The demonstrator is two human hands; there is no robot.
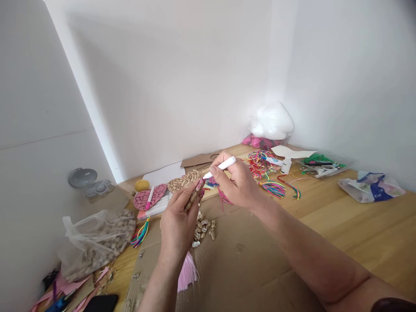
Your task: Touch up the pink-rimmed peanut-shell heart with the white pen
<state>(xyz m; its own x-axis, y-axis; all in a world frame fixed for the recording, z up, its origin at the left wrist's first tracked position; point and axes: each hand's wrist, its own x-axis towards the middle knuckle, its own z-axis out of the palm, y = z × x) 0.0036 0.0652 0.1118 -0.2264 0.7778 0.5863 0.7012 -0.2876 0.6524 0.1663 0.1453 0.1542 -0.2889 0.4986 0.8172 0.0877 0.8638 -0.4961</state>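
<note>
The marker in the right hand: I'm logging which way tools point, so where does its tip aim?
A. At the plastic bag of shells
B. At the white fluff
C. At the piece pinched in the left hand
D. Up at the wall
C: the right hand angles the marker down-left, its tip at the shell-covered piece pinched by the left hand.

Home craft table (357, 225), threads (260, 162), shells (203, 229)

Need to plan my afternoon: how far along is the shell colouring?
Done: one pink heart looks fully coloured. In hand: the left hand holds a shell piece while the right hand applies a marker. Left: the uncoloured heart, loose shells and a full bag.
</note>
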